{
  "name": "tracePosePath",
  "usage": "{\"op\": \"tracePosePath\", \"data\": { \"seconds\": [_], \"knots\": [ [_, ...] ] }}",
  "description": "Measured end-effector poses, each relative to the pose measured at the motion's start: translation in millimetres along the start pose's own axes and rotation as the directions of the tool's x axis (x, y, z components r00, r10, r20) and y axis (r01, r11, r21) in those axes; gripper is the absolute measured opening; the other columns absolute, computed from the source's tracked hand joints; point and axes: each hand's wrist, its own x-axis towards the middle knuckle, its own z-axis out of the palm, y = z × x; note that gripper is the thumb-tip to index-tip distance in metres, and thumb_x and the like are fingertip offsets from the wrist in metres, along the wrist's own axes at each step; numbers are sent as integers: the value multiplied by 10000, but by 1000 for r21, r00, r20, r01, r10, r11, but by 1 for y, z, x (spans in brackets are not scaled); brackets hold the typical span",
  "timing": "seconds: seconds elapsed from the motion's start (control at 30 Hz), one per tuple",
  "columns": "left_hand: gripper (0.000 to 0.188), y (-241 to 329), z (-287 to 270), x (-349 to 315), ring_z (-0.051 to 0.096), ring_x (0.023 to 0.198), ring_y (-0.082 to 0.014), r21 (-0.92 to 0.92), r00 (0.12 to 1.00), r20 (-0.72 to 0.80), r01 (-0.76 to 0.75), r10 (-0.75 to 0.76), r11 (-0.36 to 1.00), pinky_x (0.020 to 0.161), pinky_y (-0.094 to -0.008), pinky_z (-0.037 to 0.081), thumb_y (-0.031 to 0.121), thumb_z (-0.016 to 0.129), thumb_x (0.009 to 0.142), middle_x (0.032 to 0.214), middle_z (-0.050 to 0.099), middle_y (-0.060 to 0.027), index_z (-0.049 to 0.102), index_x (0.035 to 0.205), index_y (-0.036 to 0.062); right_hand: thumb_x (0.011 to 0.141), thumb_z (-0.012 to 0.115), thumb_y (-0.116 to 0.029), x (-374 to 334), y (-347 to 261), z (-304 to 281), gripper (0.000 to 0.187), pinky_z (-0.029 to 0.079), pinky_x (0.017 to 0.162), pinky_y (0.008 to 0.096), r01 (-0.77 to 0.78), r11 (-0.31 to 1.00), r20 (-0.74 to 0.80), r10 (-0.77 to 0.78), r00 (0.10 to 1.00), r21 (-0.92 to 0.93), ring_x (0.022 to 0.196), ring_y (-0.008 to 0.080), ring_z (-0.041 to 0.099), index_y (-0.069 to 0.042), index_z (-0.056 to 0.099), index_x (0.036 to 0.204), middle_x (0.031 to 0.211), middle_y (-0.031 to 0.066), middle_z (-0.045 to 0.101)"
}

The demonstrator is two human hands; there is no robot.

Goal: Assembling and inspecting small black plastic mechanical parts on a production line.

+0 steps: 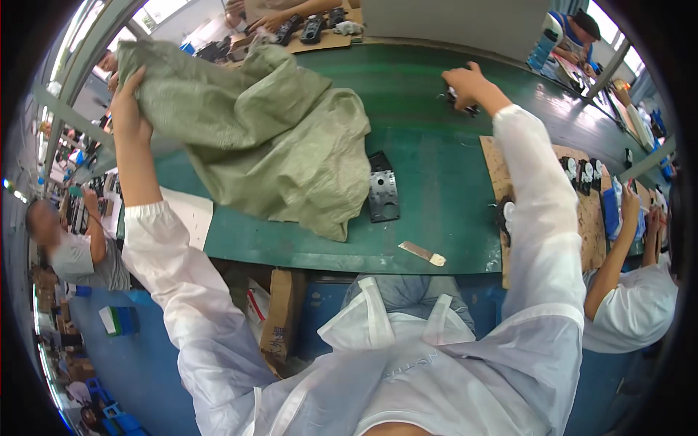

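Observation:
My left hand (129, 109) is raised at the far left, its fingers closed on the edge of a crumpled pale green woven sack (254, 131). The sack spreads to the right over the green table (436, 167) and hides part of it. My right hand (474, 86) reaches over the far right of the table, fingers curled around a small black part (469, 110), mostly hidden under the palm. Between my arms, a black plastic plate with holes (384, 195) lies beside the sack. Nearer to me is a flat metal blade with a pale end (423, 253).
Right of my right arm, a brown board (552, 211) bears several black parts with white discs. A white sheet (187, 216) lies by my left arm. Co-workers sit on both sides; another person's hands handle black parts (313, 29) at the far side. A cardboard box (282, 312) stands below the table.

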Motion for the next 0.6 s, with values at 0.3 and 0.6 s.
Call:
{"op": "tracePosePath", "data": {
  "seconds": [0.3,0.6],
  "knots": [
    [439,9,-11,33,681,899,-274,112,959,44,-283,280,953,781,-324,549,148,705,880,1071,674,-157,538,1241,-36,594,877,-179,-109,-55,-19,1189,324,1102,529,-92,993,386,58,921,71,1141,361,587,-145,193,1567,1295,156,596],
    [585,36,66,-33,671,970,-317,460,866,349,-491,358,740,852,-365,536,225,735,862,1113,669,-175,475,1312,-44,736,782,-223,-31,-235,-161,823,546,816,396,688,645,-833,-140,535,333,937,311,651,-158,420,1473,1377,148,540]
  ]
}}
